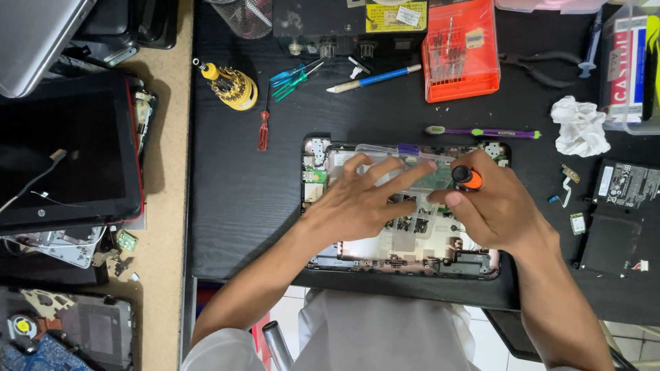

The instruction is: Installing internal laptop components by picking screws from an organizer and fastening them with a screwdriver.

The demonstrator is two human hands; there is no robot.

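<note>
Two bare hands over one opened laptop base, black-rimmed plastic with pale inner shell and green circuit board showing. Left hand open, fingers spread flat, fingertips pressing on the board. Right hand closed around one orange-and-black screwdriver handle, held upright; tip hidden beneath the fist. Just beyond the right hand's knuckles, one slim purple-and-green tool; further beyond, one orange ribbed plastic bit case. Outward of the right hand, one crumpled white tissue and one flat black battery pack, partly cut off. Beyond the left hand, one small red screwdriver, one yellow multi-bit driver, one blue-handled brush or pen; small parts inside the base too small to count.
</note>
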